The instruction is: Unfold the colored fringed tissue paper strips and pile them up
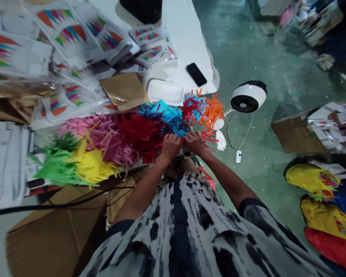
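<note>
Pinching red and blue paper fringe [141,134] on the white counter [184,50], the left hand [170,147] and right hand [195,142] sit just apart, each grip closed on the strips, near stacks of printed sheets [69,34].

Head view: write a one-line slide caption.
Left hand and right hand reach into red fringed paper beside stacked printed sheets.

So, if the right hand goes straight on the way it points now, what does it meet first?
Probably the blue paper fringe, just ahead of the right hand, though the depth is hard to judge in this view.
</note>
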Demonstrator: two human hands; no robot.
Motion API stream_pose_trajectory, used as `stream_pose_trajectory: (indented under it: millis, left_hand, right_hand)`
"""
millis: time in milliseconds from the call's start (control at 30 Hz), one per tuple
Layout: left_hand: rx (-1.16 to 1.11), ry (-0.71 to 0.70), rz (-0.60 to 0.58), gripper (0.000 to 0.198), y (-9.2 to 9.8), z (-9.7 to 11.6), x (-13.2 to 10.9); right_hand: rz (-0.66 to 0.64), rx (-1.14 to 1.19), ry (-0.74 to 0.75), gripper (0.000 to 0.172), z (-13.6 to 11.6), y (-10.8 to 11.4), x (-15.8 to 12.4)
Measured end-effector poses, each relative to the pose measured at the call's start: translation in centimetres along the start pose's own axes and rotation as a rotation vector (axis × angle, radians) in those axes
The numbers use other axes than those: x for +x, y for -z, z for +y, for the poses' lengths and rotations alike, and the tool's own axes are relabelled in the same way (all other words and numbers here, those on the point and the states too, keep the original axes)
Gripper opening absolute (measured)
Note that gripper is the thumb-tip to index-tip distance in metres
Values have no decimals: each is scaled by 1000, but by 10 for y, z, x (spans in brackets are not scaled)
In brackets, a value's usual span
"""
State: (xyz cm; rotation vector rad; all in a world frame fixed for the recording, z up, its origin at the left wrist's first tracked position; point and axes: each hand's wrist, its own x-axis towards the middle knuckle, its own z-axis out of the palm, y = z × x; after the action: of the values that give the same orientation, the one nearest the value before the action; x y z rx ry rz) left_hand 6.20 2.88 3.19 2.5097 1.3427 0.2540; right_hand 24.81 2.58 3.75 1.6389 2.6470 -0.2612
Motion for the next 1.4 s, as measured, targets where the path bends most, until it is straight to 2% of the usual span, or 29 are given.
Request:
stream_pose_trajectory:
  millis: [67,233,433,600,733,900,1067,1233,1400]
  left_hand:
    - [7,-10,-6,25,0,1,-1]
    - [22,-3,-50,30,-7,1,-1]
    - [-25,7,-78,24,-12,-4,3]
    - [-49,-6,-76,22,-13,-14,-4]
    - [-122,67,-23,24,-15,-22,-8]
    - [-188,173,20,29,-15,-24,-6]
    - [-205,303,67,23,-12,-22,-3]
    - [-151,349,57,22,-12,-21,4]
    - [-82,373,-1,22,-7,-20,11]
  right_hand:
    - [-14,11,6,26,3,2,1]
    - [-14,55,-88,18,4,6,1]
    - [32,65,-37,26,1,-4,3]
    - [-3,110,-116,24,17,-6,-7]
    - [8,195,-200,26,30,-3,-16]
    - [9,303,-303,20,38,-5,-15]
    - [-62,369,-433,17,42,-2,-6]
    - [-172,331,-462,14,40,12,10]
    - [-201,203,-490,15,29,18,18]
